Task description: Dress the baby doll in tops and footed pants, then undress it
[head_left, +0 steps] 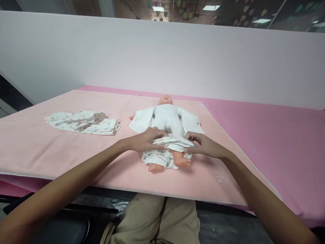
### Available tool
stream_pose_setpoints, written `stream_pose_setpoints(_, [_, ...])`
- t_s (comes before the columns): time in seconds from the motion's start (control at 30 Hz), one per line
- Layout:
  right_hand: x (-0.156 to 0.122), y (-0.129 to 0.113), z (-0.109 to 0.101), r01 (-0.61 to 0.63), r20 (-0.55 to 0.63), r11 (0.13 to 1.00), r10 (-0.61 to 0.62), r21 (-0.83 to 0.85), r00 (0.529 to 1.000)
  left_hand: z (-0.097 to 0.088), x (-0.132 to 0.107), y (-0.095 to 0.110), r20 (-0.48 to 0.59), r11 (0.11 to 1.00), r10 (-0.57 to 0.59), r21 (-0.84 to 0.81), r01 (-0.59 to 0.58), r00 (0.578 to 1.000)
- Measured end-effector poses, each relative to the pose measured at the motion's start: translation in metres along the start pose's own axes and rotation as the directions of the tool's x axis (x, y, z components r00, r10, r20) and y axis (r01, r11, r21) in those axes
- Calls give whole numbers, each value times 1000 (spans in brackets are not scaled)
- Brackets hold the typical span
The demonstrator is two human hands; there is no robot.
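A baby doll [166,117] lies on its back, its head away from me and its feet toward me. Its torso is white, and an open white top [191,121] spreads out at both sides over its arms. Bunched white patterned baby pants [175,141] surround its lower legs, with both bare feet poking out. My left hand [148,139] pinches the pants' bunched fabric from the left. On the opposite side, my right hand [201,144] grips the same fabric between thumb and fingers, near the doll's raised foot [180,160].
A folded white patterned baby garment [83,122] lies to the left on the pale pink mat [122,101]. Brighter pink cloth [266,135] covers the table at right. Behind stands a white partition [162,57]. A black chair [63,227] is below the table's front edge at left.
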State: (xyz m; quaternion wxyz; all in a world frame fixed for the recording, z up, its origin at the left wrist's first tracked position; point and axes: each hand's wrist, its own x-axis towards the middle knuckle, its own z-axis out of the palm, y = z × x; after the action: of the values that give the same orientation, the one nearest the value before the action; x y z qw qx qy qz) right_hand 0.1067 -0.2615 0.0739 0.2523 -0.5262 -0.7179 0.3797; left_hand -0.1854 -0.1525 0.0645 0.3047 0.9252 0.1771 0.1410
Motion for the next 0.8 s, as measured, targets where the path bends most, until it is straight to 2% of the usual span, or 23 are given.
stream_pose_setpoints(0.1, [16, -15, -6, 37, 110, 993, -24, -112, 994, -9, 4, -13, 40, 984, 30, -174, -23, 999])
stream_pose_setpoints(0.2, [33, -26, -7, 87, 170, 982, -58, -169, 984, -6, 11, -24, -23, 959, 50, -278, -55, 998])
stream_pose_setpoints(0.3, [50, -19, -10, 54, 105, 987, -38, -151, 994, 3, 14, -31, -123, 941, 17, -332, -57, 992])
stream_pose_setpoints(0.37, [59, -3, -13, 6, 33, 995, -3, -104, 999, 8, 13, -35, -181, 937, -57, -350, -11, 982])
stream_pose_setpoints(0.43, [64, 17, -13, -33, -23, 999, 32, -41, 999, 11, 9, -40, -194, 929, -142, -366, 63, 971])
stream_pose_setpoints(0.5, [64, 33, -8, -61, -67, 998, 62, 18, 996, 11, 5, -45, -159, 917, -183, -383, 110, 970])
stream_pose_setpoints(0.57, [62, 43, -2, -71, -114, 997, 76, 42, 991, 9, 2, -47, -102, 916, -159, -386, 108, 982])
stream_pose_setpoints(0.7, [57, 45, 7, -85, -192, 995, 93, 51, 977, 4, 0, -47, -15, 925, -91, -372, 79, 996])
stream_pose_setpoints(0.8, [56, 43, 9, -100, -190, 978, 135, 182, 972, 4, -3, -50, 26, 890, -142, -434, 139, 990])
